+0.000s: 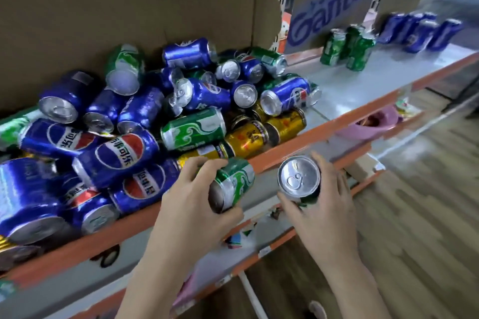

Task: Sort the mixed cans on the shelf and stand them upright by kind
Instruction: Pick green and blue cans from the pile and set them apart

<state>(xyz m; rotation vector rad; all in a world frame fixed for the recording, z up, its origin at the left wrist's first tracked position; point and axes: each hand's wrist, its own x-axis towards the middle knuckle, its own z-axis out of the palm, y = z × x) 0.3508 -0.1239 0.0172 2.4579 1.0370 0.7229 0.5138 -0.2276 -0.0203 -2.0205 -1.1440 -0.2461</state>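
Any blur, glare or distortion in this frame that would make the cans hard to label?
Head view: upright blue cans and green cans far right are smeared; wide-angle bends the shelf edge; glare on the silver can top in the right hand; pile labels readable.

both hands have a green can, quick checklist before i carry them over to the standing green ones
1. Left hand grips its green can: ok, fingers wrap it, though the can lies tilted sideways.
2. Right hand grips the second green can: ok, lid faces up.
3. Kind matches target: ok, upright green group stands further right on the shelf.
4. Free shelf space in front of that group: ok, bare surface shows.
5. Blue row kept separate: ok, it stands apart from the greens.
6. Pile stable after the picks: cannot tell.
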